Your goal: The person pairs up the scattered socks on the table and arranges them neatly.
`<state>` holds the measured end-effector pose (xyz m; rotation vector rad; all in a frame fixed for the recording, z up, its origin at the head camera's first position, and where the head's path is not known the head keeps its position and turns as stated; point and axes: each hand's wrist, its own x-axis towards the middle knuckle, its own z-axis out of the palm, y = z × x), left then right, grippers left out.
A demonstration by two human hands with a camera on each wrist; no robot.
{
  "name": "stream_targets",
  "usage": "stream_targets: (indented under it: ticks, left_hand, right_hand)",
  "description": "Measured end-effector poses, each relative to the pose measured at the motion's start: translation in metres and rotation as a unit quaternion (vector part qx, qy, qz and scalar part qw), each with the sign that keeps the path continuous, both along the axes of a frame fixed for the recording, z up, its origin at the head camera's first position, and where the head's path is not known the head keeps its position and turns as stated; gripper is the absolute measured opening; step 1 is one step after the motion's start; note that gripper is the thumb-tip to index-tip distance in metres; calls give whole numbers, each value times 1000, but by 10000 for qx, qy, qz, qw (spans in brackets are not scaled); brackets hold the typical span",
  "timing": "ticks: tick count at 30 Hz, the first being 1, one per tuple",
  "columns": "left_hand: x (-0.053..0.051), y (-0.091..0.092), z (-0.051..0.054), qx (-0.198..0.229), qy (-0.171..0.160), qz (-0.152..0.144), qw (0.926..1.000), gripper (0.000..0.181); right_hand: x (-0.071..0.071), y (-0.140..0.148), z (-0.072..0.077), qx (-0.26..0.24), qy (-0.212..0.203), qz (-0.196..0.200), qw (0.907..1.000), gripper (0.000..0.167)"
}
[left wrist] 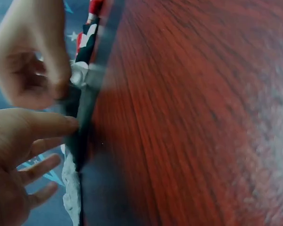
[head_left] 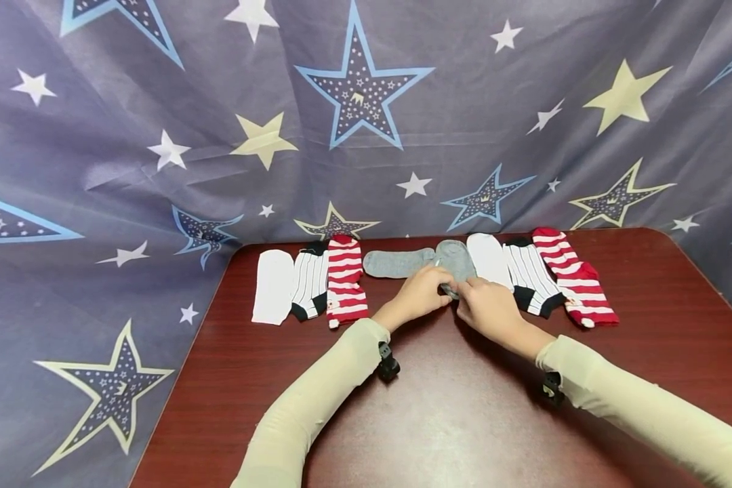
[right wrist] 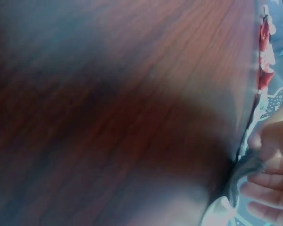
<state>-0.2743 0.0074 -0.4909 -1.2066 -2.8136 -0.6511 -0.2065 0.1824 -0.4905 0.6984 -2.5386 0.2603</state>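
Both hands are at the near end of a grey sock (head_left: 455, 255) on the table, which lies with its far end toward the curtain. My left hand (head_left: 425, 290) pinches its near edge; in the left wrist view the thumb lies against the dark edge while the lower fingers spread loosely. Close beside it, my right hand (head_left: 489, 308) pinches the same edge between curled fingers and thumb. A second grey sock (head_left: 396, 264) lies sideways to the left, its end meeting the first. The right fingertips are partly hidden in the head view.
Left of the hands lie a white sock (head_left: 273, 287), a black-and-white striped sock (head_left: 310, 279) and a red-and-white striped sock (head_left: 346, 281). On the right are another white sock (head_left: 489, 259), striped sock (head_left: 531, 274) and red-striped sock (head_left: 573, 274). A star-patterned curtain (head_left: 366, 176) hangs behind.
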Motion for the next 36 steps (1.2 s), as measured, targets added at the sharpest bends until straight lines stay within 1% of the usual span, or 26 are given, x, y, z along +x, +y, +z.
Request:
stream_targets:
  ticks: [2, 4, 8, 9, 11, 15, 17, 18, 20, 22, 26, 28, 30, 33, 36]
  left_hand:
    - [-1, 3, 0, 3, 299, 46, 9995, 10]
    - [-3, 5, 0, 6, 632, 67, 9980, 7]
    - [-4, 10, 4, -36, 1221, 39, 9925, 9]
    - [-4, 11, 5, -80, 1391, 3, 9903, 9]
    - [-4, 13, 7, -181, 1745, -47, 9845, 11]
    - [-6, 19, 7, -410, 2494, -105, 9675, 15]
    - [-9, 22, 6, -504, 2766, -75, 9596, 18]
    - [-10, 23, 5, -514, 2846, -50, 9573, 20]
    - [-14, 25, 3, -522, 2942, 31, 9543, 21]
    - [-17, 26, 1, -476, 2945, 130, 9544, 18]
    - [-24, 29, 0, -371, 2885, 331, 9562, 13]
    - [-27, 30, 1, -369, 2815, 407, 9580, 16]
    - [-28, 31, 1, -407, 2713, 462, 9605, 19]
    - [-29, 32, 3, -458, 2638, 558, 9619, 21]
    - [-30, 32, 4, -428, 2731, 647, 9589, 20]
  right_hand:
    - [0, 1, 0, -122, 168, -50, 9998, 12]
    - [0, 2, 1, -172, 423, -101, 9989, 14]
    - [-3, 5, 1, 37, 992, -237, 9948, 27]
    - [-3, 5, 2, 117, 1148, -277, 9929, 28]
    - [-5, 6, 2, 281, 1434, -334, 9887, 24]
    - [-11, 7, 4, 423, 1926, -463, 9793, 11]
    - [-13, 8, 6, 408, 2080, -481, 9761, 9]
    - [-13, 8, 6, 388, 2145, -477, 9748, 10]
    - [-14, 8, 8, 347, 2248, -427, 9728, 11]
    - [-15, 8, 10, 317, 2384, -345, 9700, 13]
    - [-16, 10, 13, 189, 2683, -154, 9630, 14]
    - [-17, 11, 14, 104, 2788, -65, 9603, 14]
    - [-17, 12, 14, 32, 2831, 5, 9591, 14]
    - [-18, 15, 14, 23, 2827, 43, 9592, 14]
    - [-19, 18, 14, 37, 2803, 30, 9599, 14]
